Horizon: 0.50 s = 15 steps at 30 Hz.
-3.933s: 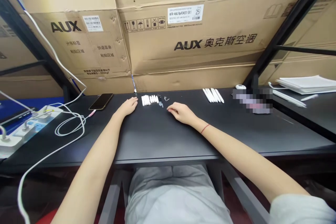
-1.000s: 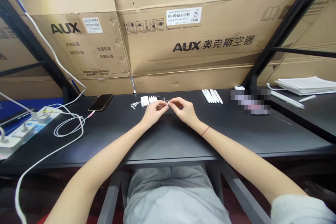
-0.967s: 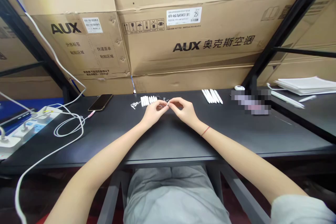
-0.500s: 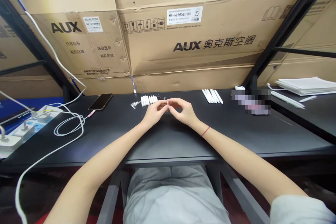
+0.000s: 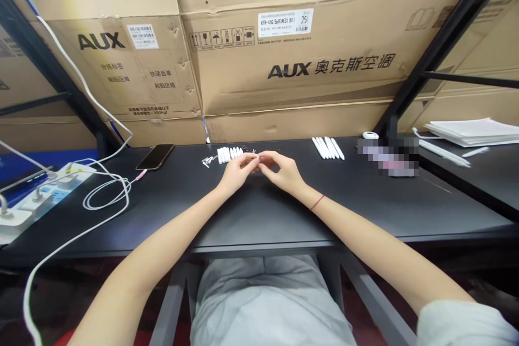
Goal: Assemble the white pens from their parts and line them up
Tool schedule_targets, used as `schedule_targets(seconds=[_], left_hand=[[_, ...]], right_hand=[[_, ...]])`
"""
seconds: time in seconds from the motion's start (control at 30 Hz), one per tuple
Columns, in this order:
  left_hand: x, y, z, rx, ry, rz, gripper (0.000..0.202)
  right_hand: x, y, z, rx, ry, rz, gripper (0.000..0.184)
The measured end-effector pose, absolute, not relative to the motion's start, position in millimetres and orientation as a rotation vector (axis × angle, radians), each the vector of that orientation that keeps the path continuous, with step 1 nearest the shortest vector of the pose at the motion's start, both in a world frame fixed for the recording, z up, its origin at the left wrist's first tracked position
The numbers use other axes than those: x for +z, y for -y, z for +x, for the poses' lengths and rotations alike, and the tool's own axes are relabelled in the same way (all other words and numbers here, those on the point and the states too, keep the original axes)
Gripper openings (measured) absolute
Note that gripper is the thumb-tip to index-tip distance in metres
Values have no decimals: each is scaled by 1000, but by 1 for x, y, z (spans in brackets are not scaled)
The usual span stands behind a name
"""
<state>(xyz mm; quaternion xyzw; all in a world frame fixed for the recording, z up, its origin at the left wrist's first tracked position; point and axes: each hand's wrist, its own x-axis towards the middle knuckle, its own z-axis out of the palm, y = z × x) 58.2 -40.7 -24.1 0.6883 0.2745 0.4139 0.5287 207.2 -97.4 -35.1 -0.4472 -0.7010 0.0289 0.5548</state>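
My left hand [image 5: 238, 172] and my right hand [image 5: 284, 168] meet fingertip to fingertip above the black table. Both are closed in a pinch around something small between them, too covered by the fingers to make out. Just behind my left hand lies a row of short white pen-like barrels [image 5: 224, 155], and left of it a few small white and grey parts [image 5: 208, 162]. Tiny dark bits and a small spring-like piece lie behind the fingertips. Several white pens [image 5: 327, 148] lie side by side farther back, to the right of my right hand.
A phone [image 5: 155, 157] lies at the back left, near a white cable [image 5: 106, 192] and a power strip [image 5: 44, 194]. White earbud case [image 5: 370, 135], a blurred-out item [image 5: 387, 158] and a paper stack [image 5: 478, 132] are on the right. Cardboard boxes [image 5: 243, 81] stand behind the black table [image 5: 259, 221].
My fingertips have closed in slightly; a small pale piece that showed between them is now covered. Everything on the table stays where it was.
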Motion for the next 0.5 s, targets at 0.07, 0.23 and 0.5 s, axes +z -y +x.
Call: schedule_targets(seconds=[0.07, 0.23, 0.5], left_hand=[[-25, 40, 58, 991, -654, 1643, 23], [-24, 40, 58, 952, -648, 1628, 28], [-22, 41, 57, 946, -620, 1650, 32]], right_hand=[[-36, 97, 207, 79, 1649, -1065, 16], [-38, 96, 208, 53, 1650, -1066, 14], [-39, 96, 210, -47, 1685, -1043, 15]])
